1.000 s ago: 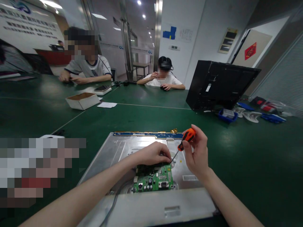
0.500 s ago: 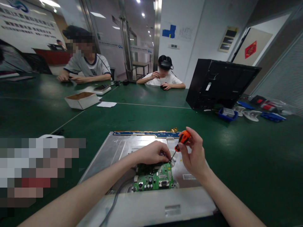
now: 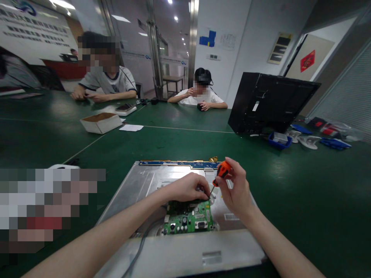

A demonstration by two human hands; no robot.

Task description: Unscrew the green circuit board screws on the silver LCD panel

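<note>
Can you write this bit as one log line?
right hand: holds orange screwdriver | left hand: rests on green circuit board | metal panel

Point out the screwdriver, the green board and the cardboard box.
screwdriver (image 3: 222,170), head view, on its orange handle.
green board (image 3: 189,221), head view, middle of its face.
cardboard box (image 3: 108,124), head view, on its white side wall.

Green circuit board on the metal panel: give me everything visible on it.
The circuit board is small, green, and lies flat on the silver metal panel. Its near edge carries ports and round black parts. The left hand rests over its far edge. The right hand holds an orange-handled screwdriver, tip down at the board's far right corner.
</note>
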